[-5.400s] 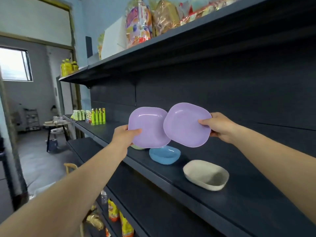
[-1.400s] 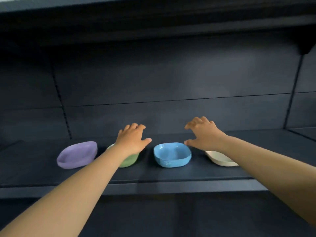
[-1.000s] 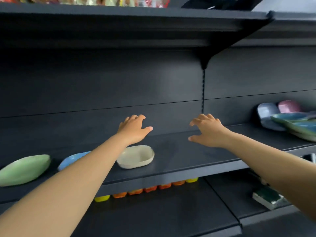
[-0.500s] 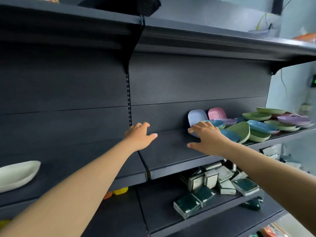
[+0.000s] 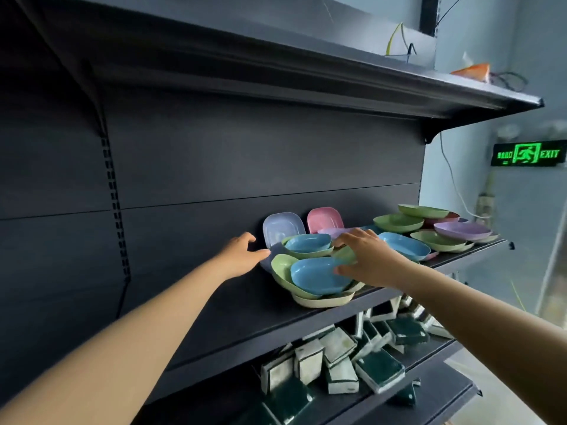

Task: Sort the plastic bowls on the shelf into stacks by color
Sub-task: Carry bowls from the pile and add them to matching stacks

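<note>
A jumble of unsorted plastic bowls covers the right part of the dark shelf (image 5: 245, 311). Nearest lies a blue bowl (image 5: 316, 276) inside a green bowl (image 5: 280, 268) on a cream bowl (image 5: 322, 301). Behind it sits another blue bowl (image 5: 308, 243). A pale lilac bowl (image 5: 280, 228) and a pink bowl (image 5: 325, 219) lean on the back panel. My right hand (image 5: 366, 256) hovers over the pile with fingers spread, its thumb at the near blue bowl's rim. My left hand (image 5: 242, 254) is open just left of the pile, holding nothing.
More green, purple and blue bowls (image 5: 429, 234) spread toward the shelf's right end. Several green-and-white boxes (image 5: 343, 360) lie on the lower shelf. An upper shelf (image 5: 306, 72) overhangs. A lit exit sign (image 5: 527, 154) hangs on the right wall.
My view has swung right from the sorted stacks to the unsorted pile. Both empty hands have moved in, and the right one now reaches over the near blue bowl.
</note>
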Action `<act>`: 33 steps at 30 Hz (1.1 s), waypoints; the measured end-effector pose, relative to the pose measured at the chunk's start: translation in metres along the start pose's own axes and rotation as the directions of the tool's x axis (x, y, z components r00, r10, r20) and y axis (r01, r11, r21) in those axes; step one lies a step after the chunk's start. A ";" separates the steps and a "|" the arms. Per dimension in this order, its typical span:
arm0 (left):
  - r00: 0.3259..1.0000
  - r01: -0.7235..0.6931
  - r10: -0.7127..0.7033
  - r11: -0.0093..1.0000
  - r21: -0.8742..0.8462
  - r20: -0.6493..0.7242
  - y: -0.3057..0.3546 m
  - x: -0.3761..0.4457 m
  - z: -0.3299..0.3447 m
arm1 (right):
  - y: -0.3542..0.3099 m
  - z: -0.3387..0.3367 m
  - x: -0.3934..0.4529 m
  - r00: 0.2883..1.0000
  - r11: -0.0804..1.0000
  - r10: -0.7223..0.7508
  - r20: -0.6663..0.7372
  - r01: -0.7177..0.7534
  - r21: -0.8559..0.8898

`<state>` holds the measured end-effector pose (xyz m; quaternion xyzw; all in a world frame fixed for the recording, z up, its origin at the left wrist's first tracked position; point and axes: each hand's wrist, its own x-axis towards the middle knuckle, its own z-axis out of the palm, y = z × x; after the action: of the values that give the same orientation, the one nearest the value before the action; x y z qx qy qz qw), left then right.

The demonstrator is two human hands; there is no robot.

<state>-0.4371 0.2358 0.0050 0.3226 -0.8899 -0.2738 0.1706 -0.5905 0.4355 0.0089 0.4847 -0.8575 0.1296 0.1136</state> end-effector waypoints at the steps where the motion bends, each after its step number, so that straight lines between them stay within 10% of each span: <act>1: 1.000 0.015 -0.015 1.000 -0.013 0.013 0.003 0.012 0.006 | 0.012 0.003 0.012 1.000 1.000 -0.010 0.025 0.010 0.012; 19: 0.874 0.484 -0.465 0.861 -0.156 0.143 0.022 0.074 0.061 | 0.076 0.029 0.176 0.759 0.945 -0.285 0.585 0.326 0.037; 33: 0.796 0.515 -0.599 0.749 -0.416 -0.092 0.020 0.065 0.084 | 0.078 0.074 0.202 0.633 0.844 -0.525 0.569 0.474 0.252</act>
<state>-0.5349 0.2374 -0.0412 0.5647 -0.6590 -0.4375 0.2355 -0.7649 0.2875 -0.0045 0.7218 -0.6720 -0.0395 -0.1609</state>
